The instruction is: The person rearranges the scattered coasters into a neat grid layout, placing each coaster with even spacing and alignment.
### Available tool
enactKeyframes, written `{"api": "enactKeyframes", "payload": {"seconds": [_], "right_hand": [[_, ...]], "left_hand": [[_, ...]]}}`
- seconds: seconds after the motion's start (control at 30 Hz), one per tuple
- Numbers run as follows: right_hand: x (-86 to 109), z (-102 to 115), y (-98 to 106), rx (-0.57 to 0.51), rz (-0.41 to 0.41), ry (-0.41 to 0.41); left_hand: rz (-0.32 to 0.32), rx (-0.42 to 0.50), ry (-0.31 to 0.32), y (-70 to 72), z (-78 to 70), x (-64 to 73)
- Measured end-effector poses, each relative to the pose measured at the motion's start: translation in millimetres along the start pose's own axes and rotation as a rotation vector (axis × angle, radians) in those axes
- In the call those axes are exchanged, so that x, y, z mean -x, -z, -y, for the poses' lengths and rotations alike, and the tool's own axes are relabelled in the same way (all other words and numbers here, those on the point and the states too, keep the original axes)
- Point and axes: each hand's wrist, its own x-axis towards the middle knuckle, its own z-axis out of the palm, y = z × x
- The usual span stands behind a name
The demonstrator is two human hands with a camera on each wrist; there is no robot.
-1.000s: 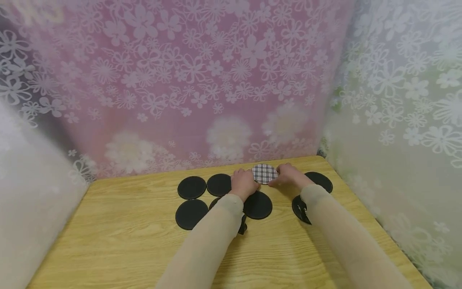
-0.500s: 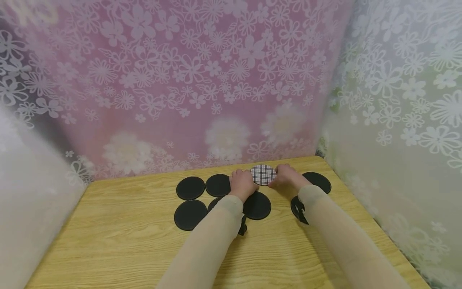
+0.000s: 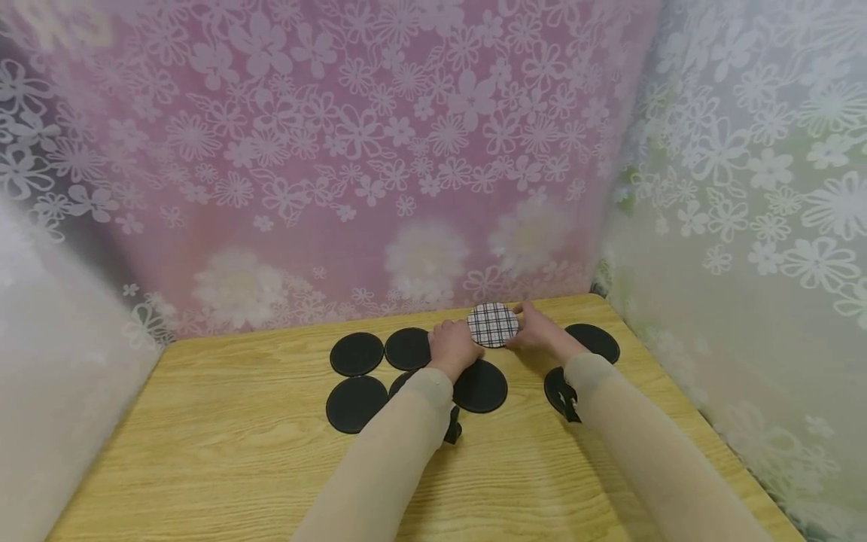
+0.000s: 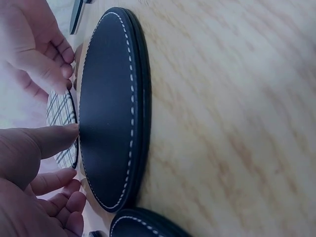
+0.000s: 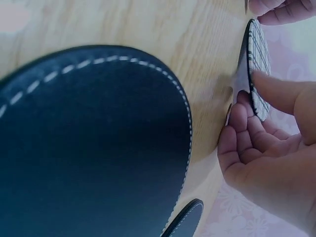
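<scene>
A round plaid coaster (image 3: 492,325) sits between both hands near the table's back edge. My right hand (image 3: 538,330) pinches its right side; in the right wrist view the thumb (image 5: 276,91) lies on the plaid face with fingers beneath, and that side is raised off the wood. At the left side of the coaster, my left hand (image 3: 455,348) has curled fingers and thumb right at the rim; in the left wrist view its thumb (image 4: 52,140) overlaps the plaid face. A black stitched coaster (image 3: 480,385) lies just in front of the left hand.
Several more black round coasters lie on the wooden table (image 3: 223,436): a group to the left (image 3: 356,405), one partly under the left sleeve, a far-right coaster (image 3: 592,343), and another (image 3: 555,390) partly behind the right sleeve. A pink flowered curtain (image 3: 325,188) hangs behind.
The plaid coaster has risen slightly and its face tips more toward me, with the right hand gripping its side. The left hand stays almost in place. The black coasters have not moved.
</scene>
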Motion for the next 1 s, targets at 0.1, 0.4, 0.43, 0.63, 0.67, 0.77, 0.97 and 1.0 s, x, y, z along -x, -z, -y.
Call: {"api": "enactKeyframes", "payload": {"seconds": [0.1, 0.4, 0.43, 0.63, 0.67, 0.77, 0.97, 1.0], "right_hand": [[-0.3, -0.9, -0.1, -0.034, -0.017, 0.001], [-3.8, -1.8, -2.4, -0.194, -0.060, -0.032], [-3.2, -0.9, -2.7, -0.208, -0.067, -0.035], [3.5, 7.2, -5.3, -0.286, -0.089, -0.038], [4.3, 8.6, -6.0, -0.296, -0.089, -0.035], [5.8, 12.1, -8.3, -0.313, -0.087, -0.022], [6.4, 18.5, -16.1, -0.320, -0.078, 0.018], [6.1, 19.6, -17.9, -0.321, -0.079, 0.021]], "left_hand": [[-0.001, -0.009, 0.004, -1.2, 0.1, -1.3], [-0.030, 0.030, 0.007, -2.1, 2.8, -1.7], [-0.036, 0.038, 0.007, -1.9, 3.8, -1.7], [-0.079, 0.049, -0.018, 3.1, 12.6, 0.2], [-0.089, 0.045, -0.025, 4.5, 14.2, 1.0], [-0.111, 0.037, -0.036, 8.7, 19.2, 3.5], [-0.122, 0.050, -0.024, 14.1, 30.5, 10.3], [-0.121, 0.056, -0.020, 14.8, 32.3, 11.8]]}}
